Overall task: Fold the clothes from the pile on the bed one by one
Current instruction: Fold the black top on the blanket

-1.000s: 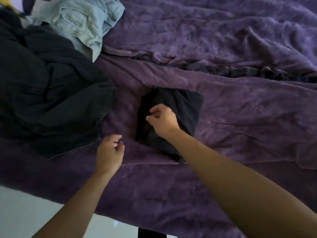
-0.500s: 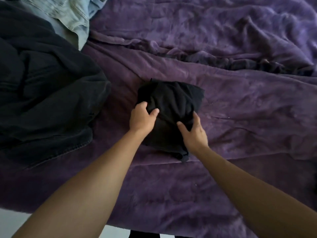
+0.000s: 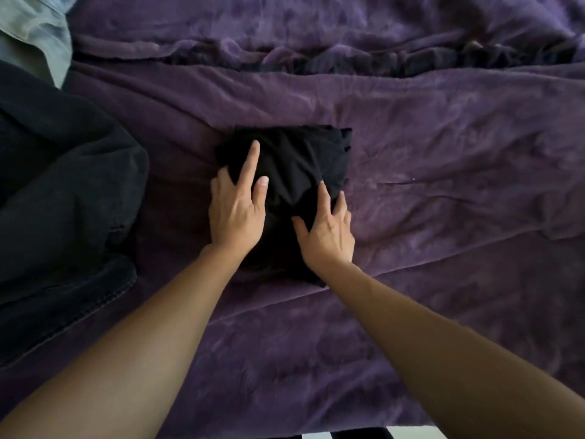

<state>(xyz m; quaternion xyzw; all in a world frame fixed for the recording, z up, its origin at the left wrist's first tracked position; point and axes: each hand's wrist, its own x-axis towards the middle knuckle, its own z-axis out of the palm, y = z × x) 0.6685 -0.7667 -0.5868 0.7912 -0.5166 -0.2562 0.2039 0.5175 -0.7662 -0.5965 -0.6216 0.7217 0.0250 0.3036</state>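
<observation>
Resting on the folded black garment, the left hand and right hand lie side by side, palms down, fingers straight and spread. The garment sits mid-bed on the purple blanket; a dark clothes pile lies to its left, pale denim beyond.

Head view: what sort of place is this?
Probably a bedroom: a rumpled purple bed blanket fills the view, a pile of dark clothes and a pale denim garment lie at the left, and the left hand and right hand press a folded black garment.
</observation>
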